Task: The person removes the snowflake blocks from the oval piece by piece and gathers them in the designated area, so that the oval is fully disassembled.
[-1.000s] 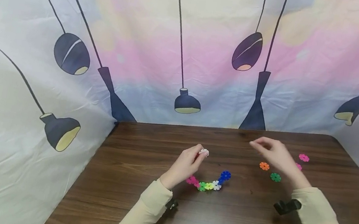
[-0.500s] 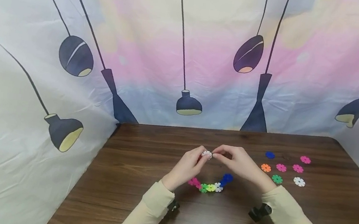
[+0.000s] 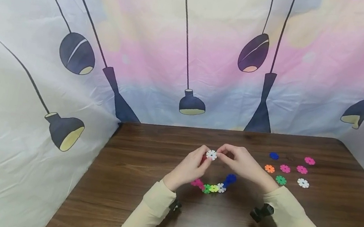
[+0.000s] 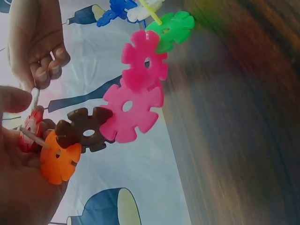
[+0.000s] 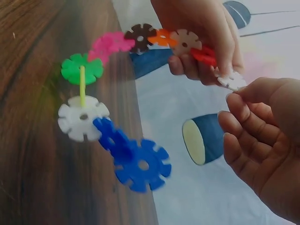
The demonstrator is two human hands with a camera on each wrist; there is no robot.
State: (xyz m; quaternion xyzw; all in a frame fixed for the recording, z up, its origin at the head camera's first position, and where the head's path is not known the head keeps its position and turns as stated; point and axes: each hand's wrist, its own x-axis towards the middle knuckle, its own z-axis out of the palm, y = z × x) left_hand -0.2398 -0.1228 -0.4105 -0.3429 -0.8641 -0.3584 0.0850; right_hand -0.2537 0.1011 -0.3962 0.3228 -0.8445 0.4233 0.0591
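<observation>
My left hand [image 3: 190,167] grips one end of a chain of interlocking plastic flower discs, near a red disc [image 4: 32,131]. At that end is a white disc [image 3: 211,155], its edge pinched between thumb and index fingertip of my right hand [image 3: 242,163]. From the left hand the chain curves down through a beige disc [image 5: 185,42], an orange disc [image 4: 60,157], a brown one [image 4: 85,129], pink discs [image 4: 133,110], a green disc [image 5: 82,69], a thin-edged yellow one [image 5: 82,86] and another white disc [image 5: 83,119]. Blue discs [image 5: 143,165] form the free end.
Loose discs lie in rough rows on the right of the dark wooden table [image 3: 222,226]: blue [image 3: 274,156], orange [image 3: 269,168], green [image 3: 281,180], white [image 3: 303,183], several pink [image 3: 302,170] and a dark one [image 3: 290,157]. A lamp-printed cloth [image 3: 160,68] hangs behind.
My right hand has moved left from beside the loose discs to the white disc at the chain's end. That disc now faces the head camera more squarely. The left hand has stayed nearly in place.
</observation>
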